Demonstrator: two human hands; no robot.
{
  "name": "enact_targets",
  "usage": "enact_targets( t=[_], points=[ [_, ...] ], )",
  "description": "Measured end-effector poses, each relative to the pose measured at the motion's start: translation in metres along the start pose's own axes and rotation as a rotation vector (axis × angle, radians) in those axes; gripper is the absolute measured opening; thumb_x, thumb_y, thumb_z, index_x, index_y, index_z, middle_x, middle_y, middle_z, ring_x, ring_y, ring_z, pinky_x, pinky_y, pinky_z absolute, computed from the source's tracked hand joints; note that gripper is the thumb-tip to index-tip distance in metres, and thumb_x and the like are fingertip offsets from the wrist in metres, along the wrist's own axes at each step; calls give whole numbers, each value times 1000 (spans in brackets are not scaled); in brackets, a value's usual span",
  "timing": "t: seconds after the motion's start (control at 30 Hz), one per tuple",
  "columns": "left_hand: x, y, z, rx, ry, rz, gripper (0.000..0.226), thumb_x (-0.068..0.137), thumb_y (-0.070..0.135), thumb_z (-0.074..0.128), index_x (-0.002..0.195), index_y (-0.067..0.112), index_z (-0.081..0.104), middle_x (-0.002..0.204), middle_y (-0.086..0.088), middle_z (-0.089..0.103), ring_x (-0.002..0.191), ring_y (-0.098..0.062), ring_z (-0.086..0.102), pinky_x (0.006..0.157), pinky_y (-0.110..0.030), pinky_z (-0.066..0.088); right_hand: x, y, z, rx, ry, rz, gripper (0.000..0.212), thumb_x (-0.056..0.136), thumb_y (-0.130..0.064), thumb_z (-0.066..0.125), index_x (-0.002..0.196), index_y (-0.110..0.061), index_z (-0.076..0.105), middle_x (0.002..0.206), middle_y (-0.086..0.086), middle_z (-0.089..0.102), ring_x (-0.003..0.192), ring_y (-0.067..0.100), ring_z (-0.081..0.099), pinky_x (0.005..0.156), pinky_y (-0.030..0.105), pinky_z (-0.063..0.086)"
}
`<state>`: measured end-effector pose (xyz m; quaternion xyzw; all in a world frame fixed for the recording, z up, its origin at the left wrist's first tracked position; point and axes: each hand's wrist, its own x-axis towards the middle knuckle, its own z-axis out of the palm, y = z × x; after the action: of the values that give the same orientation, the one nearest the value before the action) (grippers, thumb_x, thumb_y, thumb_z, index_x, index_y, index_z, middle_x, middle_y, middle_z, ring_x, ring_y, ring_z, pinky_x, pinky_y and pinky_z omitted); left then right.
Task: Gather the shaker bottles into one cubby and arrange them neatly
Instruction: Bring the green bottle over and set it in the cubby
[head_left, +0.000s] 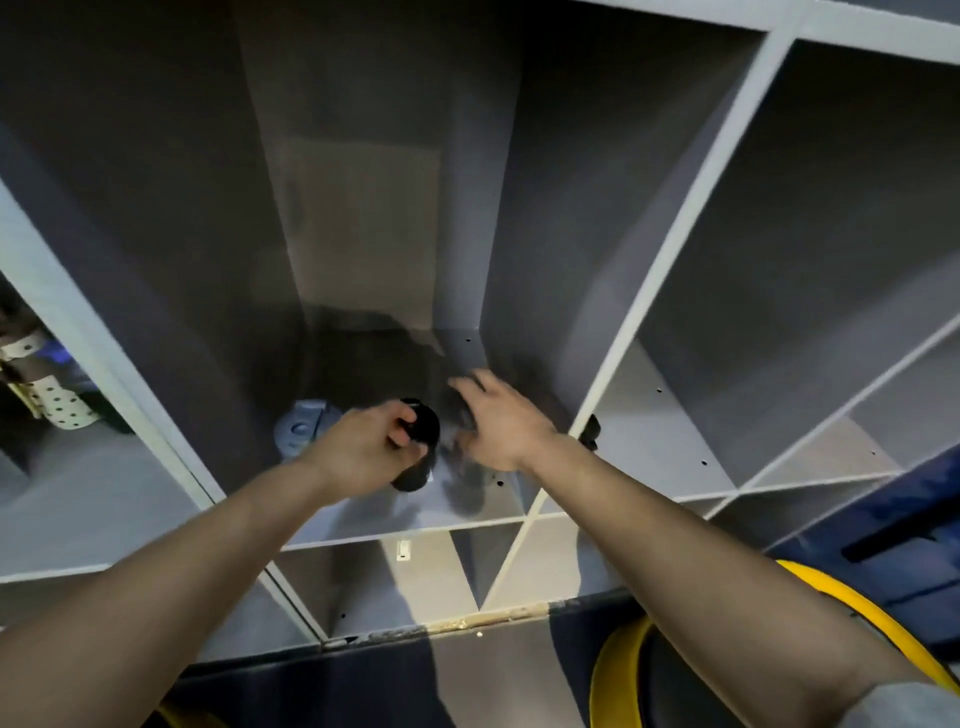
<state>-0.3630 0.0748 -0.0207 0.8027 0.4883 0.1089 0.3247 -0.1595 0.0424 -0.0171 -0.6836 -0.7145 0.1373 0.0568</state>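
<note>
Both my hands reach into the middle cubby (467, 514) of a grey shelf unit. My left hand (363, 452) is closed around a black shaker bottle (422, 431), gripping it near its black lid; the bottle stands on the cubby floor. To its left, deeper in, stands a grey-blue shaker bottle (301, 431) with a flip lid. My right hand (498, 421) hovers just right of the black bottle, fingers spread and blurred, with dark shapes under it that I cannot make out.
White dividers separate the cubbies. The left cubby holds white perforated straps (52, 405) and dark gear. The right cubbies (779, 364) show bare shelves. A small dark object (589, 431) sits at the right divider. A yellow hoop (618, 670) and blue bag (909, 530) lie below right.
</note>
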Motion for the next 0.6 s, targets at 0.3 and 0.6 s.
enact_targets(
  t=[0.3, 0.6],
  points=[
    [-33, 91, 18, 37, -191, 284, 27, 88, 37, 65, 112, 24, 67, 101, 9, 74, 94, -7, 69, 90, -35, 55, -133, 24, -35, 26, 237, 13, 19, 91, -34, 53, 101, -27, 68, 92, 0, 75, 88, 27, 68, 77, 36, 54],
    [-18, 183, 107, 37, -228, 343, 21, 89, 37, 64, 107, 28, 67, 93, 13, 70, 86, -4, 66, 82, -28, 55, -178, 140, -42, -2, 261, 137, 24, 93, -42, 54, 86, -23, 68, 81, 9, 73, 81, 35, 66, 67, 34, 46]
  ],
)
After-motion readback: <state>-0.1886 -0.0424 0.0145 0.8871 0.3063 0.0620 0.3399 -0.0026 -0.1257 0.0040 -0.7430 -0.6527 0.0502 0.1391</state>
